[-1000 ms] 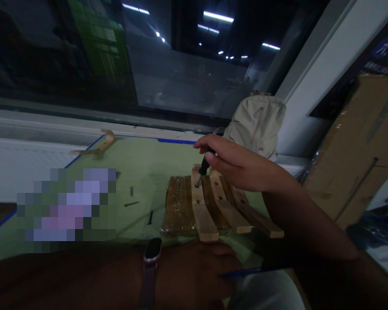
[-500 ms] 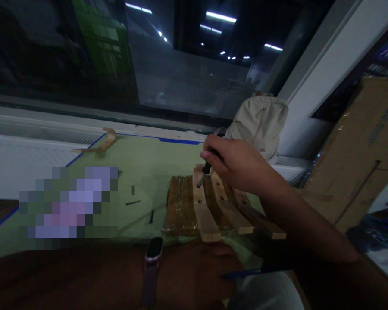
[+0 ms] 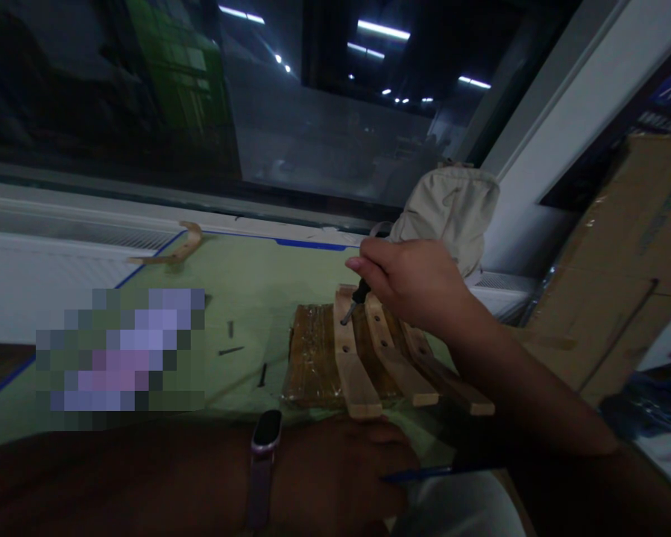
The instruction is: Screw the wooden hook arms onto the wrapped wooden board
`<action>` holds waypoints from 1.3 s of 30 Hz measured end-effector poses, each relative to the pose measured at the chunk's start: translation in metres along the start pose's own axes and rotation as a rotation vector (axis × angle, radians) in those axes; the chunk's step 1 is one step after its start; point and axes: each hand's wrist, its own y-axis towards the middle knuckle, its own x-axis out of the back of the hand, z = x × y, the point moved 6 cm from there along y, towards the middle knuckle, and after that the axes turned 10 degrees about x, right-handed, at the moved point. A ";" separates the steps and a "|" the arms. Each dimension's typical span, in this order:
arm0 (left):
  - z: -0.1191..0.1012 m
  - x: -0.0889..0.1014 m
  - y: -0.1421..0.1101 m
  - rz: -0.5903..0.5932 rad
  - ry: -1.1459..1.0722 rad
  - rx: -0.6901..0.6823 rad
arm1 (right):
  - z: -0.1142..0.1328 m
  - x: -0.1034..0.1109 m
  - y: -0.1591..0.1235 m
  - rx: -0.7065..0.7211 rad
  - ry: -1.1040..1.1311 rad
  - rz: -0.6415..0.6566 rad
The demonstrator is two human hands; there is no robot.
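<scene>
My right hand [image 3: 425, 287] is closed around the dark handle of a screwdriver [image 3: 353, 307]. The screwdriver slants down, its tip at the upper hole of the leftmost wooden hook piece [image 3: 358, 384]. Two more wooden hook pieces, a middle one [image 3: 405, 373] and a right one [image 3: 452, 380], lie beside it across a brown block [image 3: 313, 358] wrapped in clear film. In deep shadow, my left hand [image 3: 347, 462] rests at the near side of the block, close to the leftmost piece's front end; its fingers are hard to make out. A wristband circles that wrist.
Three screws [image 3: 231, 350] lie on the green tabletop [image 3: 268, 276], left of the block. A blurred-out object [image 3: 126, 358] is farther left, and a loose curved wooden piece [image 3: 186, 250] at the far left corner. Behind stand a pale backpack [image 3: 452, 209] and a cardboard box [image 3: 620, 261].
My right hand has turned slightly on the screwdriver and shifted a little to the right. The tip stays at the same hole. My left hand has not visibly moved.
</scene>
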 end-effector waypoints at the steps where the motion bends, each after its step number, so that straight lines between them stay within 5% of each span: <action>1: 0.000 0.000 0.000 0.000 0.002 0.000 | 0.001 0.001 -0.001 0.041 0.035 0.020; 7: -0.001 0.001 0.000 -0.039 0.000 0.007 | 0.008 0.010 -0.007 0.446 0.424 0.092; 11: 0.000 -0.002 -0.001 -0.024 -0.011 0.009 | 0.002 0.005 -0.001 0.349 0.409 0.004; 16: 0.000 0.000 0.000 -0.013 -0.011 -0.011 | 0.000 0.001 0.002 0.132 0.135 -0.055; 24: 0.000 -0.002 -0.001 -0.019 -0.027 -0.007 | 0.011 0.007 -0.005 0.493 0.418 0.025; 27: 0.001 -0.002 0.000 0.005 -0.020 0.001 | 0.010 0.006 -0.003 0.424 0.410 -0.026; 33: 0.001 -0.002 -0.001 0.029 -0.011 0.000 | 0.007 0.002 0.000 0.183 0.049 -0.066; 39: 0.000 0.000 0.000 0.028 -0.004 0.001 | 0.012 0.006 -0.005 0.425 0.284 -0.023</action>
